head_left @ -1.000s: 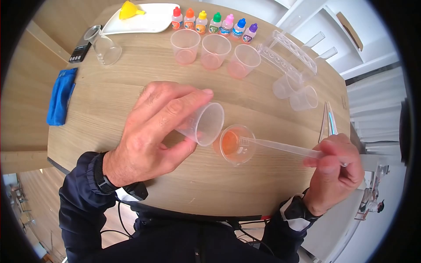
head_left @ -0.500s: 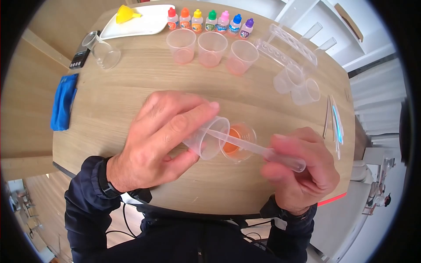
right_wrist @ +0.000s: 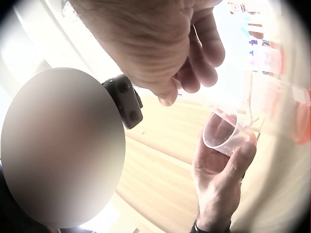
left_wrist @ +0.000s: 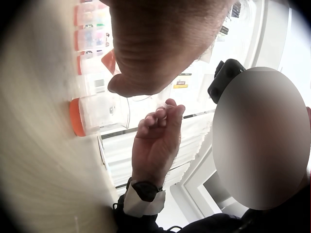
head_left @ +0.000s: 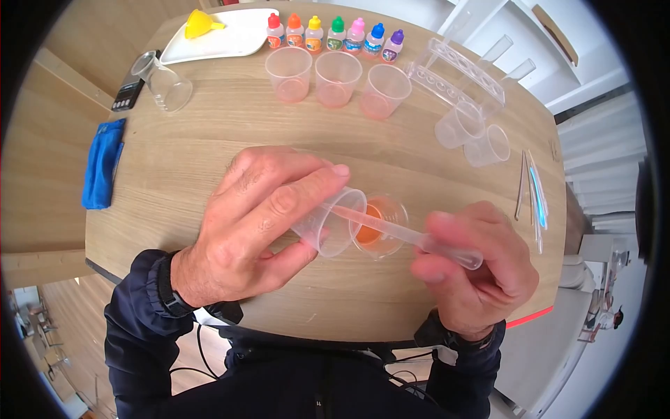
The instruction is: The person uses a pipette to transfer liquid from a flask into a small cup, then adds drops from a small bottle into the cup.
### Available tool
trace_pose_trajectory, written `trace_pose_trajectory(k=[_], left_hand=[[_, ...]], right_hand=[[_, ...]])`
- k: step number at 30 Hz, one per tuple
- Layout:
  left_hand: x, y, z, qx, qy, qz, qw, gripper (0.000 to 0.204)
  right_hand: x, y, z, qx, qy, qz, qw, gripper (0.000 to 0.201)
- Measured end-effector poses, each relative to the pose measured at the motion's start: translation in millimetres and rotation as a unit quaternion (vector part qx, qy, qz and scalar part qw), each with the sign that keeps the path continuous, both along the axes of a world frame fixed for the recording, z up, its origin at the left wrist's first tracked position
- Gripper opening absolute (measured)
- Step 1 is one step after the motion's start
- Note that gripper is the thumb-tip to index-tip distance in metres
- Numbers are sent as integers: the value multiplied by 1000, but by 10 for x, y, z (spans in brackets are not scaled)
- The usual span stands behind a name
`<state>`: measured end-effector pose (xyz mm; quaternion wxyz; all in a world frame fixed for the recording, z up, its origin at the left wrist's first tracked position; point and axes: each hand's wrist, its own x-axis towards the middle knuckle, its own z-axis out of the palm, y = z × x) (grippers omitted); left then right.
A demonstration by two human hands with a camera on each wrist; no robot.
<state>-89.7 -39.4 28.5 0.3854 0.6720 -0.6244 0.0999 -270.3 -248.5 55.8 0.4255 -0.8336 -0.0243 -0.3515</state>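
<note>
My left hand [head_left: 258, 216] grips a clear plastic cup [head_left: 340, 234], tilted on its side with its mouth to the right. My right hand [head_left: 488, 269] pinches the bulb of a plastic dropper [head_left: 401, 230], whose tip reaches inside that cup. Orange tints the dropper's stem. Just right of the cup and under the dropper stands a glass beaker [head_left: 396, 213] with orange liquid, partly covered. The left wrist view shows the beaker [left_wrist: 95, 114] upright, the liquid at its bottom. In the right wrist view, the cup [right_wrist: 221, 133] opens toward the camera.
Three cups [head_left: 338, 73] with pinkish liquid stand behind, before a row of dropper bottles [head_left: 336, 38]. At back left are a white tray [head_left: 251, 42], a yellow funnel [head_left: 200, 24], a flask [head_left: 167, 87] and a blue cloth [head_left: 103, 164]. A test-tube rack [head_left: 453, 77], two cups [head_left: 486, 146] and tweezers [head_left: 520, 188] lie right.
The dropper's tip has gone from the beaker into the cup as my right hand moved left. The cup has shifted slightly down and right. The stem looks more orange than half a second ago.
</note>
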Motion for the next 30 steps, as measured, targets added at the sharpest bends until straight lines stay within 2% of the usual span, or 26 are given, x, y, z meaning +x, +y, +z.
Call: trace_pose_trajectory(k=[6,9,13,15,18,26,28,30], left_hand=[[-2,1,9,-1,1,2,1000,64],[4,8,23,6,6,11,1000,65],[34,37,31,18,20,51,998,67],[63,32,24,14,20,66,998,69],[80,20,0,4,16,72,997,70],[61,9,-16,5,16,68,998,69],[57,10,-19,6,18,68,997,69],[50,10,-14,6,19,68,998,68]], right_hand=[[10,-33,-21,-16,3,3,1000,50],[-61,-117,7,22,-22,1,1000,51],[-289,-241,195,114,-44,-98,988,55],[-361,-343,291,150,-47,-111,981,57],[-398,-404,324,118,-12,-124,985,55],[-343,-366,231,-6,12,-76,997,39],[-342,-381,207,-2,-8,-77,997,39],[-333,-371,193,50,-38,-89,994,41]])
